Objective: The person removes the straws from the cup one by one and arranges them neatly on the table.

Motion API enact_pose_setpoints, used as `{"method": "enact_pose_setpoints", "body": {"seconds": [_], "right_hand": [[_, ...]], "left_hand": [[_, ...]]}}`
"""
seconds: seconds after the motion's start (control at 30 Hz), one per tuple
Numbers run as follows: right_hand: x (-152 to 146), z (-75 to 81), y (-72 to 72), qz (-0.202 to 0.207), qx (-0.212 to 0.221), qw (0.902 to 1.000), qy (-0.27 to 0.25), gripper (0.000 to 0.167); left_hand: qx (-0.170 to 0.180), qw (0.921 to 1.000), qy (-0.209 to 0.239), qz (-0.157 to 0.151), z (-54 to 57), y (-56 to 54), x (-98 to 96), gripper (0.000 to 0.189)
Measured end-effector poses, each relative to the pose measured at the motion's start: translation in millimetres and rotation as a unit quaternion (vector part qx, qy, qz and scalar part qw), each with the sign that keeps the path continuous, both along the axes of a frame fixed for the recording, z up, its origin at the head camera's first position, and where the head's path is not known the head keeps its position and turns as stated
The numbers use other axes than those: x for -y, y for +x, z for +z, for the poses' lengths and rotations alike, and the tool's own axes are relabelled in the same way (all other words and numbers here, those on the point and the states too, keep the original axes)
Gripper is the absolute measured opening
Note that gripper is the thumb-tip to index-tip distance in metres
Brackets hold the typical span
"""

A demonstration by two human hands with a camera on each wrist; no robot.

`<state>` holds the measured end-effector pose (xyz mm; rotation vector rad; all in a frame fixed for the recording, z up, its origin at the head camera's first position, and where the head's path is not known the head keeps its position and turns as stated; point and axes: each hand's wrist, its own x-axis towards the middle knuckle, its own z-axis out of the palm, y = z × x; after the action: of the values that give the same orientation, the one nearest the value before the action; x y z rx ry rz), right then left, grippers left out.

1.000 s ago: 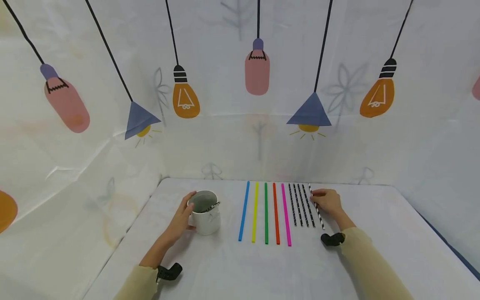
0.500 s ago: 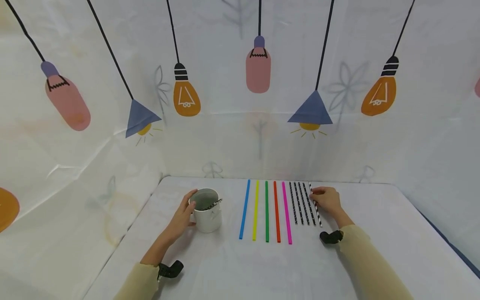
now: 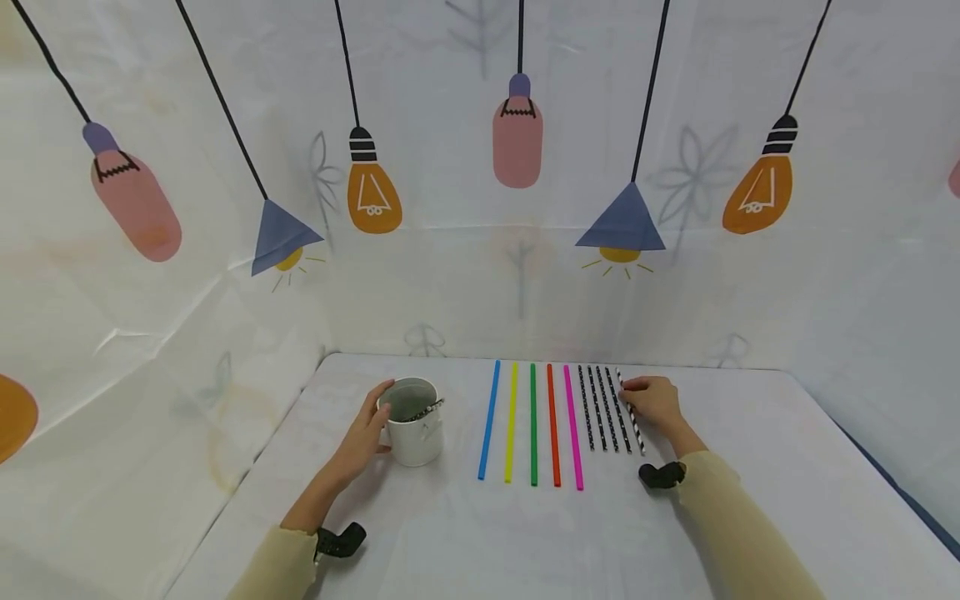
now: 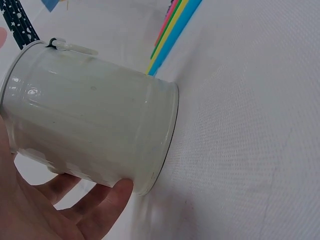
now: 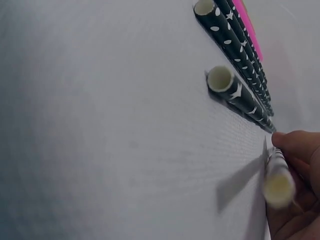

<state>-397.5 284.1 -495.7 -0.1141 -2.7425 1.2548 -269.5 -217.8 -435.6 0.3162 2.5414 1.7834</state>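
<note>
Nearest the viewer, two cream sleeves (image 3: 738, 525) reached in over the white tabletop (image 3: 450, 542), each with a black wrist device (image 3: 341, 540) beyond its cuff. The left hand (image 3: 360, 442) was partly spread and curved round the side of a glossy white pail (image 3: 416, 439), holding it; the left wrist view showed fingertips touching its wall near the base. The pail stood upright on the left part of the table. Inside it, black paper straws with white stars and dots (image 4: 19, 22) leaned against the rim, their ends jutting just past it.

To the right of the pail, well apart from it, five plain straws lay side by side, pointing away: blue (image 3: 489, 425), yellow (image 3: 512, 425), green (image 3: 533, 425), red (image 3: 553, 425) and pink (image 3: 573, 425). Just beside the pink one lay four shorter black patterned straws (image 3: 603, 412).

At the right end of this row, the right hand (image 3: 654, 402) had its fingers nearly closed, pinching a black-and-white striped straw (image 3: 637, 432); whether that straw touched the table I could not tell.

Behind the table hung a pale backdrop (image 3: 450, 283) printed with pink, orange and blue lamps.
</note>
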Motion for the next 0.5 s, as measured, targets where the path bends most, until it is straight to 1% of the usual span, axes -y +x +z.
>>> {"method": "enact_pose_setpoints", "body": {"seconds": [0.13,0.2,0.33,0.43,0.5], "right_hand": [[3,1.0,0.8,-0.002,0.003,0.9999,0.016,0.029],[3,1.5,1.1,-0.003,0.005,0.9998,0.020,0.029],[4,2.4,0.7,-0.008,0.006,0.9996,0.026,0.028],[4,3.6,0.6,-0.010,0.008,0.9996,0.026,0.029],[4,4.4,1.0,-0.010,0.013,0.9996,0.024,0.029]], "left_hand": [[-0.009,0.9999,-0.010,-0.003,0.8,1.8,0.3,0.048],[-0.009,0.9999,-0.010,-0.003,-1.6,0.4,1.3,0.048],[-0.004,1.0000,0.001,-0.002,-14.7,-8.8,5.8,0.047],[-0.008,1.0000,0.005,0.003,-26.0,-16.1,9.1,0.047],[-0.014,0.9999,0.005,0.006,-30.3,-18.7,9.8,0.046]]}}
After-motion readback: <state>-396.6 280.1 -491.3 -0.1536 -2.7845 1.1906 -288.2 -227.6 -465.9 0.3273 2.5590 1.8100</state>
